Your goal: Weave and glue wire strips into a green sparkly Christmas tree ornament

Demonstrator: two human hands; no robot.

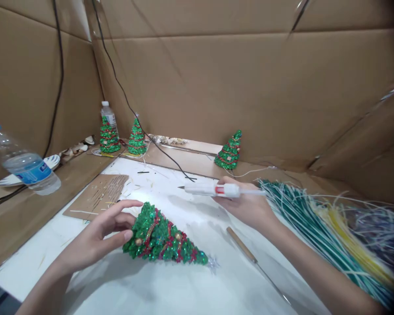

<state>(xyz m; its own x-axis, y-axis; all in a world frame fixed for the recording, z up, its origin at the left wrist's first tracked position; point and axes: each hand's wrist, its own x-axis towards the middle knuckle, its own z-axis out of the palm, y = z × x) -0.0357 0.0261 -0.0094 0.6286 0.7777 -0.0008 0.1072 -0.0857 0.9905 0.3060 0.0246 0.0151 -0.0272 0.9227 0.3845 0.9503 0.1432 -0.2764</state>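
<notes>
A green sparkly tree [166,238] with red garland, gold beads and a clear star at its tip lies on its side, the tip pointing right. My left hand [101,236] is closed on its base, thumb in front and fingers behind. A white glue gun [213,189] with a red part is in my right hand [241,201], its dark nozzle pointing left above the table. A clear stick extends from its rear. Below that hand, a wooden-handled tool [243,246] with a thin metal shaft rests on the white table [190,291].
Three small trees [229,151] stand at the back. Bundled green and yellow strands [315,227] lie right. A water bottle [34,170] tilts at left near a slitted cardboard piece [96,197]. Cardboard walls [216,87] surround the table; a black cable [118,83] hangs down.
</notes>
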